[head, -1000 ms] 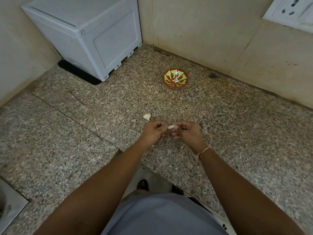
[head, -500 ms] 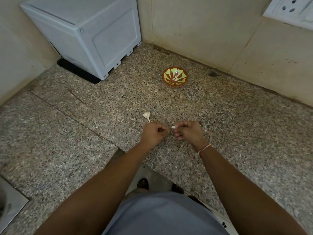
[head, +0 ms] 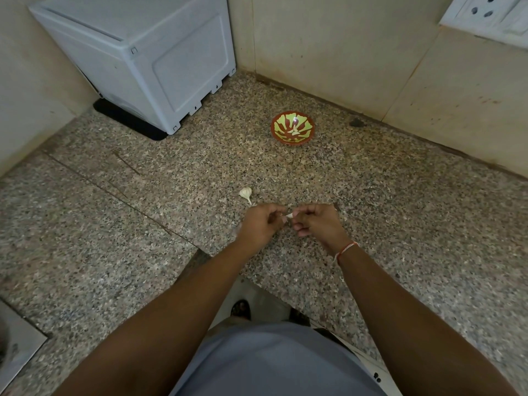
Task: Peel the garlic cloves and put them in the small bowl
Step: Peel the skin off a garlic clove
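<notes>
Step in hand: peeling. Both hands work at one clove (head: 289, 215) above the bench (head: 400, 224), near the middle of the view. The left hand (head: 261, 225) has its fingers curled, and its fingertips meet the clove's left end. The right hand (head: 317, 222) pinches the clove's right end, with the other fingers curled under. Only a small white tip of the clove shows between the two hands; how much skin is left on it cannot be told.

A second clove (head: 245, 193), unpeeled with its stem tail on, lies on the bench at 11 o'clock from the left hand, just beside it and not touching.

The bowl (head: 292, 131) stands at 12 o'clock from the hands, well apart, near the back wall. White pieces lie in it, probably peeled cloves.

A white box (head: 160, 64) stands at 10 o'clock, far from the work.

Next move, as a judgement: strip the rest of the skin with the fingertips, then carry the bare clove forward to 12 o'clock and drop it into the bowl. The clove is small, so a firm pinch is needed during the reach. The second clove then follows.
</notes>
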